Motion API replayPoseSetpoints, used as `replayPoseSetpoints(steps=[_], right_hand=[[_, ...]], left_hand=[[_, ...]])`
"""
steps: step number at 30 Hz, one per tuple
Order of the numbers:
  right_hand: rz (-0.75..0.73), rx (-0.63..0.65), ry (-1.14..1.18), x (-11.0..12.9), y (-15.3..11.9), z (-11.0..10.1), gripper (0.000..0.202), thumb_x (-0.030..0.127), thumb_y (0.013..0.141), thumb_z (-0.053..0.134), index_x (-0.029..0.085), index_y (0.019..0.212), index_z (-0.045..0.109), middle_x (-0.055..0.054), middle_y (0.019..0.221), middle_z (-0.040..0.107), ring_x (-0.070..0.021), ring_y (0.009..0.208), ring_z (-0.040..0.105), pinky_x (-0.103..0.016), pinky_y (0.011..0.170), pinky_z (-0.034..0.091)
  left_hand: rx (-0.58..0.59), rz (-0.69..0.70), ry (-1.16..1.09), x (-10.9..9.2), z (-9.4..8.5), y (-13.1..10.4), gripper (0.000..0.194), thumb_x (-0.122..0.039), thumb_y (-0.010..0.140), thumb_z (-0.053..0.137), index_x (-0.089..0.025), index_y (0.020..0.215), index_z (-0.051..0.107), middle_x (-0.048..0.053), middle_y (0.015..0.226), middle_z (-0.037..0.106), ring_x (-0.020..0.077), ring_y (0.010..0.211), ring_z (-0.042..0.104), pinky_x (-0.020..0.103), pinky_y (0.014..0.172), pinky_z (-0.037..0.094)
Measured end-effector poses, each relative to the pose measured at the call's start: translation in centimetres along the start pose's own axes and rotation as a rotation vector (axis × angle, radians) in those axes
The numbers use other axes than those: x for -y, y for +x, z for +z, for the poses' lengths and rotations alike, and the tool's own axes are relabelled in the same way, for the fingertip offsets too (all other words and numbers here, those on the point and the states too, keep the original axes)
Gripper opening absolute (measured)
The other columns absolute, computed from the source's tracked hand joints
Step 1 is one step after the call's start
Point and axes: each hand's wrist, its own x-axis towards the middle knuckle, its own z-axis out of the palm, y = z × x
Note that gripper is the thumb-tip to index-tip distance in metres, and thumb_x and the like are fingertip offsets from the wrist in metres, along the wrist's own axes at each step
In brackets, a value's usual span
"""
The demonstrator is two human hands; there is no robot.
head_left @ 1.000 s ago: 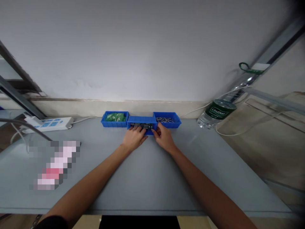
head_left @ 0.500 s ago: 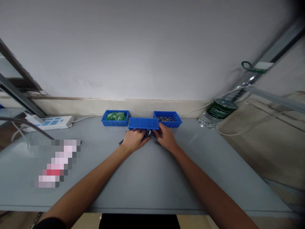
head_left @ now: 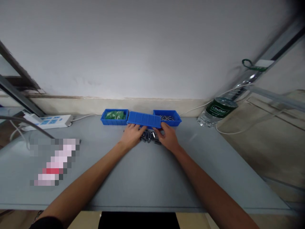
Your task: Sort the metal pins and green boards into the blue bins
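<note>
Newly overturned, middle blue bin, gripped at near edge by left hand and right hand, has shed dark parts onto desk.

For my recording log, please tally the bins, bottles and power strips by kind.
Blue rectangular plastic bins: 3
Clear plastic bottle with green label: 1
White rectangular power strip: 1
Total: 5
The loose dark pieces are too bunched to count.
</note>
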Motion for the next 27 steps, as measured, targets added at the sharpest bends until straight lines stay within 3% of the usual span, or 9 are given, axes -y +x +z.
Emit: replayPoseSetpoints(steps=[5,10,14,17,21,24,27], right_hand=[[0.080,-0.037,0.257,0.8,0.2,-0.3,0.031,0.054,0.095,0.061,0.026,0.084,0.054,-0.003,0.078,0.067,-0.0222,0.071,0.067,-0.037,0.072,0.057],[0.196,-0.062,0.468,0.7,0.5,-0.6,0.039,0.053,0.093,0.064,0.025,0.120,0.059,-0.006,0.092,0.074,-0.0235,0.078,0.074,-0.039,0.078,0.060],[0.191,-0.203,0.269,-0.6,0.7,-1.1,0.036,0.049,0.097,0.058,0.024,0.122,0.063,-0.009,0.098,0.076,-0.0265,0.090,0.074,-0.044,0.087,0.059],[0.089,-0.261,0.034,-1.8,0.8,-1.5,0.029,0.040,0.097,0.055,0.023,0.117,0.067,-0.012,0.108,0.075,-0.0300,0.104,0.070,-0.050,0.098,0.054],[-0.015,-0.264,-0.237,-3.3,0.7,-1.9,0.033,0.028,0.091,0.058,0.020,0.122,0.069,-0.017,0.132,0.069,-0.0362,0.132,0.055,-0.060,0.113,0.041],[0.027,-0.228,-0.369,-4.3,0.4,-2.0,0.039,0.027,0.087,0.065,0.021,0.125,0.069,-0.018,0.153,0.054,-0.0425,0.147,0.038,-0.068,0.114,0.034],[0.066,-0.200,-0.409,-5.5,0.3,-2.1,0.029,0.032,0.087,0.070,0.022,0.114,0.072,-0.017,0.161,0.044,-0.0466,0.150,0.029,-0.074,0.112,0.031]], left_hand=[[-0.007,0.076,0.046,0.1,-1.2,1.1,0.035,-0.014,0.100,0.050,-0.022,0.130,0.067,0.016,0.125,0.069,0.0320,0.119,0.060,0.048,0.100,0.046],[0.065,0.016,0.078,0.6,-1.5,2.2,0.028,-0.014,0.101,0.049,-0.021,0.117,0.071,0.013,0.111,0.072,0.0302,0.111,0.062,0.043,0.090,0.047],[0.117,-0.026,0.080,1.2,-1.3,3.2,0.034,-0.003,0.094,0.051,-0.019,0.118,0.069,0.012,0.110,0.073,0.0296,0.112,0.064,0.042,0.090,0.048],[0.168,-0.030,0.055,1.5,-1.0,4.0,0.044,0.002,0.087,0.055,-0.019,0.123,0.067,0.011,0.113,0.074,0.0298,0.113,0.065,0.042,0.091,0.049],[0.171,-0.064,0.017,1.6,-0.4,4.7,0.055,0.005,0.082,0.055,-0.019,0.130,0.065,0.013,0.122,0.072,0.0303,0.116,0.066,0.043,0.095,0.050],[0.156,-0.092,0.002,1.6,0.0,4.7,0.056,0.003,0.082,0.056,-0.020,0.132,0.066,0.013,0.120,0.072,0.0314,0.116,0.065,0.044,0.095,0.051],[0.146,-0.110,-0.020,1.8,0.5,4.6,0.056,0.001,0.084,0.053,-0.020,0.135,0.066,0.013,0.118,0.073,0.0306,0.112,0.065,0.043,0.093,0.052]])
